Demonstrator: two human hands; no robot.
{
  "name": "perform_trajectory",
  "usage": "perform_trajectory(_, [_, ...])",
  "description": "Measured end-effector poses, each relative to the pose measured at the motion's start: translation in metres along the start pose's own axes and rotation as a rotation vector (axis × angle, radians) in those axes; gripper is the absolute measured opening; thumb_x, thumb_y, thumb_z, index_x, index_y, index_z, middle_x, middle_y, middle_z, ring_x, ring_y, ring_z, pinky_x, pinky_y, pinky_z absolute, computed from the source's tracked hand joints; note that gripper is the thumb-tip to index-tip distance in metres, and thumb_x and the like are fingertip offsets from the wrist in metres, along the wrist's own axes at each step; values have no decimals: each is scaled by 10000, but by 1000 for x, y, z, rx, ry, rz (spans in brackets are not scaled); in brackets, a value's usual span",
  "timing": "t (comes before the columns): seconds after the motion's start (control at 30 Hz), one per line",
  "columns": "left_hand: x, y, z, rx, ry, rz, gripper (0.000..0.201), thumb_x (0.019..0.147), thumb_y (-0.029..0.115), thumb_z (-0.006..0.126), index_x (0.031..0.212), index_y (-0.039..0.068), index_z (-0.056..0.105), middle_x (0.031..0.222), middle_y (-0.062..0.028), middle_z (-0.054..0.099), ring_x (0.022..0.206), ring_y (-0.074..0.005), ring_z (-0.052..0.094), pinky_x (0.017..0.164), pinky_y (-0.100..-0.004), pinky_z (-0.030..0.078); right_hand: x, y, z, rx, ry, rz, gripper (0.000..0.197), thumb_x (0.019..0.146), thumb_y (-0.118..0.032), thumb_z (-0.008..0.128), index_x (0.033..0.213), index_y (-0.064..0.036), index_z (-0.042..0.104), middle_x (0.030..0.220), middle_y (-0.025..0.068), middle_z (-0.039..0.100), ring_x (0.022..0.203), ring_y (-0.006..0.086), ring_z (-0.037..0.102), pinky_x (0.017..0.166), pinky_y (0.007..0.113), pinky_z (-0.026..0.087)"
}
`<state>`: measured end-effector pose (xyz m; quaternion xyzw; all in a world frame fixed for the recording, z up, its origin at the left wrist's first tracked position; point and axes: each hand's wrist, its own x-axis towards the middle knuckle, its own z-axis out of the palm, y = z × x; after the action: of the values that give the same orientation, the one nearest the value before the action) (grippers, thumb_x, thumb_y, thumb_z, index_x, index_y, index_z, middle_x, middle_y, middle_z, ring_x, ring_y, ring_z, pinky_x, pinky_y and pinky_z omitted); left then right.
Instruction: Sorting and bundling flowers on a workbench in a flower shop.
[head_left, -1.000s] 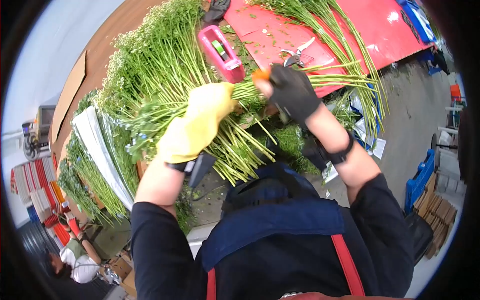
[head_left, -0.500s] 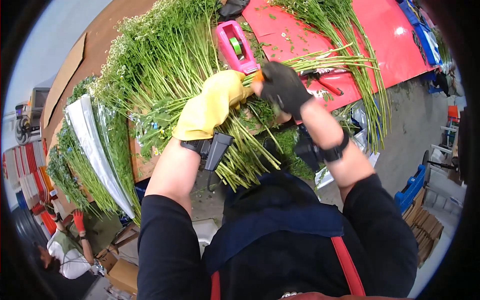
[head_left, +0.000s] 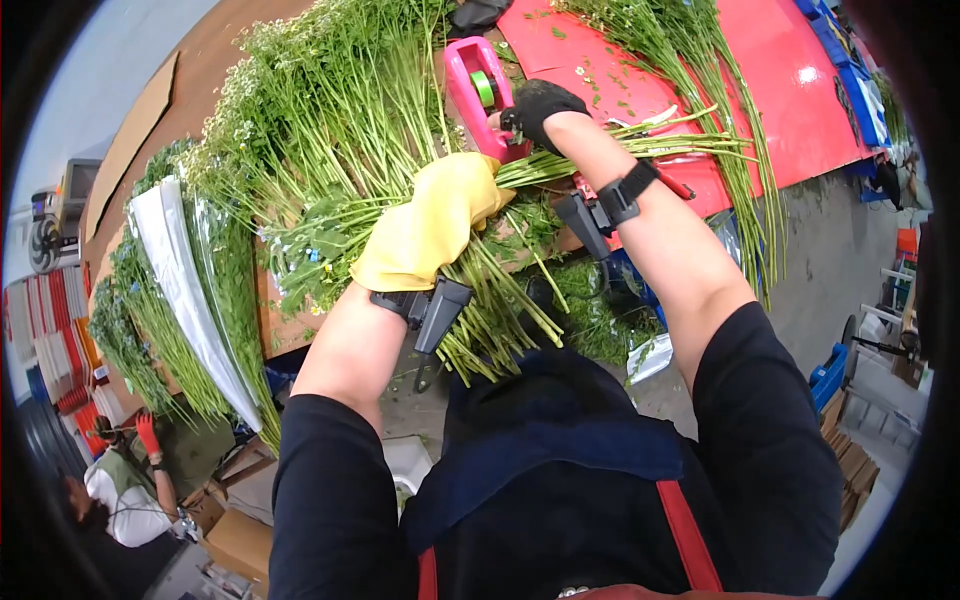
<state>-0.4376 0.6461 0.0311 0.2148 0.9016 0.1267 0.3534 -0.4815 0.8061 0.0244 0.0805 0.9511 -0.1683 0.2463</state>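
My left hand (head_left: 435, 215), in a yellow glove, is closed round a bunch of green flower stems (head_left: 500, 305). Their cut ends fan out below the glove toward my body. In a black glove, my right hand (head_left: 548, 112) is at the near right side of a pink tape dispenser (head_left: 462, 88) holding a roll of green tape (head_left: 484, 90). Its fingers are bent in against the dispenser; what they pinch there is hidden. More stems (head_left: 660, 140) stretch to the right beneath my right forearm.
White-flowered stems (head_left: 330, 110) cover the far left of the table. Leafy bunches with a clear wrapper (head_left: 175, 270) lie at the left edge. A red sheet (head_left: 790, 90) bears further stems (head_left: 735, 150) and a red-handled tool (head_left: 680, 187). A co-worker (head_left: 130, 490) is at lower left.
My right hand has left the bunch beside my left hand and moved up to the tape dispenser. My left hand keeps its hold, shifted very slightly.
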Motion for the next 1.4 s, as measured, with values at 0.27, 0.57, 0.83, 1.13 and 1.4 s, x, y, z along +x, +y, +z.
perform_trajectory(0.27, [4,13,-3,50,47,72,374,825,425,666,895,58,682,675,-89,669,625,-248,658,611,-364,513,67,51,52,-130,188,-175,331,804,-363,589,931,-75,689,942,180,668,908,308,655,810,399,508])
perform_trajectory(0.57, [-21,-2,-12,-200,52,85,301,847,328,659,918,36,678,682,-79,664,580,-195,632,552,-323,490,-106,32,23,909,-17,-241,263,709,-233,720,864,-24,683,720,89,646,681,123,590,651,318,480])
perform_trajectory(0.83, [-55,12,-51,-622,-294,175,285,820,300,675,925,36,664,690,-17,628,550,-98,532,508,-248,414,-118,29,87,1373,262,-309,309,804,-112,674,1080,12,610,988,108,670,893,151,626,826,338,497])
perform_trajectory(1.13, [-69,46,-34,-409,-126,47,374,839,393,710,892,23,687,636,-25,627,485,-96,545,479,-255,446,-79,36,58,850,736,-782,421,774,-113,724,1167,-63,583,1101,103,618,1029,173,577,864,317,473])
perform_trajectory(1.4, [-51,26,-16,54,260,147,289,827,405,660,922,136,703,704,-71,663,648,-224,643,644,-340,506,-59,76,115,426,474,-648,293,863,-221,592,1105,-62,633,1052,142,662,990,297,614,915,409,457])
